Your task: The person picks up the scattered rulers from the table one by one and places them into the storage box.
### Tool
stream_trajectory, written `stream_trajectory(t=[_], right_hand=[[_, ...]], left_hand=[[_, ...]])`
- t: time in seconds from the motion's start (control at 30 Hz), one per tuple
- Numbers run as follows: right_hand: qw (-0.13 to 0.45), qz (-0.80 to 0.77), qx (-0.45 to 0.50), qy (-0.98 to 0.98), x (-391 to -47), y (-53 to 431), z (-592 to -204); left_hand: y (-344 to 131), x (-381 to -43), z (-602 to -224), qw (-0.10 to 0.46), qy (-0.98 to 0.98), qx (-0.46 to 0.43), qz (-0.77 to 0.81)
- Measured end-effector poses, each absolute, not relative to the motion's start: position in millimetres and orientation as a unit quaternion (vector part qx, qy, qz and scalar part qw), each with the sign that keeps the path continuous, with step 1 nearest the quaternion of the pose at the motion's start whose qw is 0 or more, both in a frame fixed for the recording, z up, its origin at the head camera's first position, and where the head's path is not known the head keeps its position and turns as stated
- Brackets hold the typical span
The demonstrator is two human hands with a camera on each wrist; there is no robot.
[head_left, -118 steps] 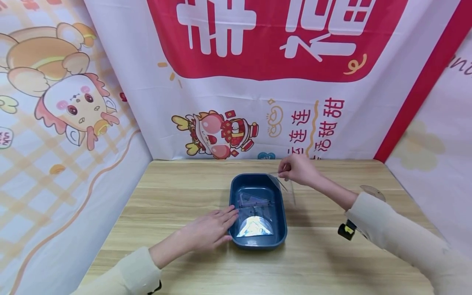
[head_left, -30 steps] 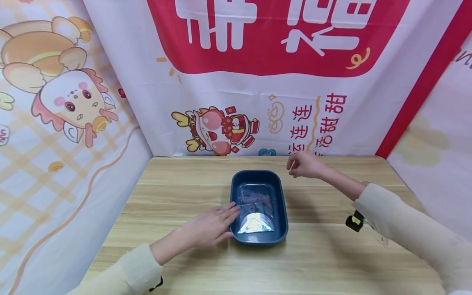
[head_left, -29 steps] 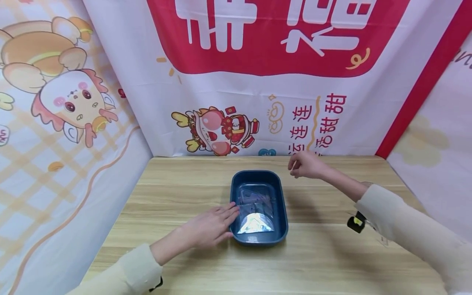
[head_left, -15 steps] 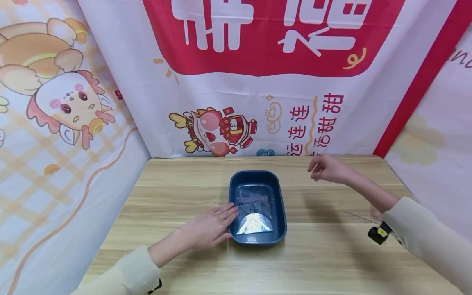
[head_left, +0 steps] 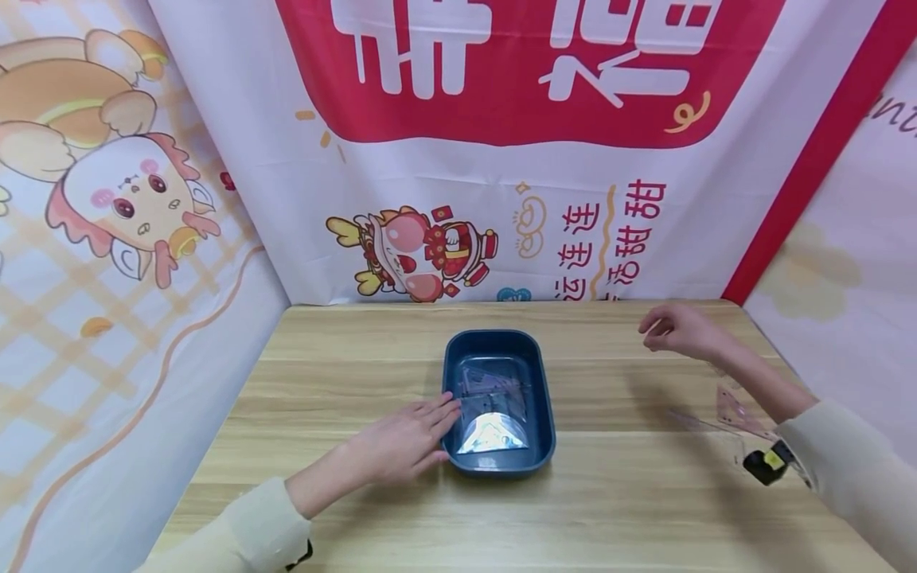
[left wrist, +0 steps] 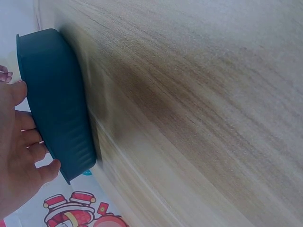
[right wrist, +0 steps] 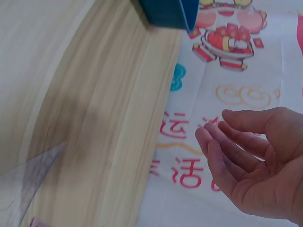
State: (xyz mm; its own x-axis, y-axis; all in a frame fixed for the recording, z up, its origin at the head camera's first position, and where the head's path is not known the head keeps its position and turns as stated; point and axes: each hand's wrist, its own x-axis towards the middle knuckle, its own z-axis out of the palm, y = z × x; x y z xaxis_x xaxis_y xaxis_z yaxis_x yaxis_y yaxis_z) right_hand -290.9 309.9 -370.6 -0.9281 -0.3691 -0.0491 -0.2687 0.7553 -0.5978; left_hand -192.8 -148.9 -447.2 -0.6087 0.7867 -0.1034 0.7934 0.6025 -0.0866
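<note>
One hand, the left hand, lies at the lower centre of the frame with its fingers extended and spread, touching the left rim of a deep blue tray without clasping it. In the left wrist view those fingers meet the tray's edge at the left of the frame, spaced out along it. The tray stands upright just right of centre on a wood-grained bench. On its floor lie flat clear plastic pieces: a half-round piece catching a bright reflection towards the near end and, beyond it, a purplish triangular piece, partly overlapped. The right hand hangs in the air at the right of the frame, well apart from the tray, its fingers loosely bent and released; the right wrist view shows the same relaxed curve at the lower right. Below that forearm, towards the right edge of the head view, are a pinkish triangular piece and a clear pointed piece, both partly hidden or faint. Beside the right cuff sits a black device with a yellow mark. Printed cloth fills the upper centre behind the bench.
</note>
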Motion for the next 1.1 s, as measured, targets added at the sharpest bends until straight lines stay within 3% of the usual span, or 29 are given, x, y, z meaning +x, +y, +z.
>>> stream_trajectory(t=[0.57,0.87,1.1], right_hand=[[0.011,-0.216,-0.155,0.964,-303.3,368.4,-399.0],[-0.001,-0.192,-0.142,0.971,-313.7,411.6,-420.9],[0.026,-0.151,-0.088,0.984,-316.8,438.7,-444.4]], left_hand=[[-148.7,-193.5,-449.8,0.013,0.892,0.447,-0.07],[-148.9,-192.7,-451.0,0.01,0.892,0.448,-0.063],[-149.0,-191.8,-447.9,0.017,0.895,0.442,-0.065]])
